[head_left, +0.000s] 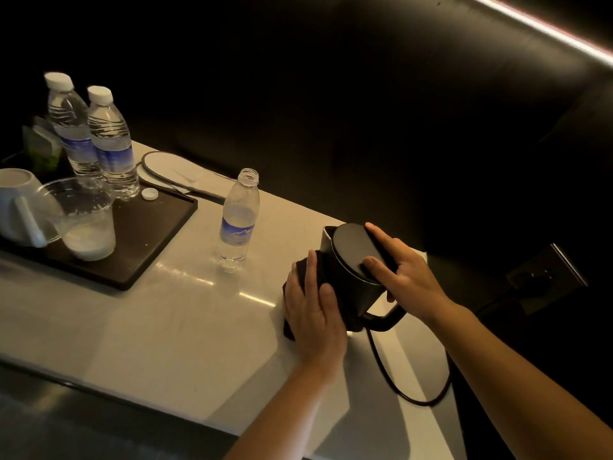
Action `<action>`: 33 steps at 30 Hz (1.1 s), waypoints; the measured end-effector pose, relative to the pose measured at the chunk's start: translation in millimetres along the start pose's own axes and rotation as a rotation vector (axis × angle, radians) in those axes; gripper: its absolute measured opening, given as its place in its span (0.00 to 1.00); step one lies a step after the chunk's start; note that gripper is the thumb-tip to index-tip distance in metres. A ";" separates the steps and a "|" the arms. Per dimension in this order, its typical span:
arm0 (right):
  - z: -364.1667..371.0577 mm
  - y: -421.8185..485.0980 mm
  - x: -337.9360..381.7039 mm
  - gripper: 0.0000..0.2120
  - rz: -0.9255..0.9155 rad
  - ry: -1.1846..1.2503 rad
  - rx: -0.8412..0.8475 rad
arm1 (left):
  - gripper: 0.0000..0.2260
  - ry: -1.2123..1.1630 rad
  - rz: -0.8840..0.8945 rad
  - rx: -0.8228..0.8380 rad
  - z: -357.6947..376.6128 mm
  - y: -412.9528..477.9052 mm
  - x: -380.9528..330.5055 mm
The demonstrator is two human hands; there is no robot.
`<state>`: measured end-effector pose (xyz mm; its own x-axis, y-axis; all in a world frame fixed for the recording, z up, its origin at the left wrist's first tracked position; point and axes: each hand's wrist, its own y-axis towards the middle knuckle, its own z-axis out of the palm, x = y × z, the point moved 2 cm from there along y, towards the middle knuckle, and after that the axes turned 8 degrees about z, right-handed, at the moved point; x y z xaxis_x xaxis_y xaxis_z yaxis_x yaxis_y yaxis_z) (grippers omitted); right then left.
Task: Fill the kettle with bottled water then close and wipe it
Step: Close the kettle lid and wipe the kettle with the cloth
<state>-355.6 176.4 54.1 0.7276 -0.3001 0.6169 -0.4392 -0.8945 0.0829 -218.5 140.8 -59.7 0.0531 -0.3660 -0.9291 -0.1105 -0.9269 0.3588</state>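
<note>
A black kettle (351,257) with its lid down stands on the white counter (172,313), right of centre. My right hand (401,273) rests on the lid's right side and wraps the kettle's top near the handle. My left hand (313,307) presses a dark cloth (300,277) flat against the kettle's left side. An uncapped, almost empty water bottle (238,220) stands upright left of the kettle. Its white cap (149,194) lies on the black tray.
A black tray (146,240) at the left holds two capped full bottles (114,144), a clear plastic cup (84,220) and a white mug (18,207). The kettle's black cord (398,386) loops over the counter toward a wall socket (544,277). The counter's front edge runs close below.
</note>
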 end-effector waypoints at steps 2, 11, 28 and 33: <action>1.7 2.6 0.2 0.34 -0.003 -0.003 -0.015 | 0.22 -0.035 -0.027 0.002 0.5 15.6 9.2; 6.8 10.6 -1.8 0.33 -0.004 -0.032 -0.047 | 0.18 -0.419 -0.281 0.419 -2.2 81.7 51.9; 5.0 10.0 -0.2 0.31 -0.015 -0.027 -0.065 | 0.26 0.018 0.036 -0.079 15.9 -9.8 4.7; 7.6 11.8 -1.7 0.35 -0.005 -0.031 -0.078 | 0.21 -0.288 -0.066 0.146 1.2 46.7 28.0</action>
<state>-358.1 163.9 48.1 0.7452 -0.3065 0.5922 -0.4742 -0.8680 0.1475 -223.3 87.3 -69.0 -0.2159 -0.2472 -0.9446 -0.2585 -0.9184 0.2994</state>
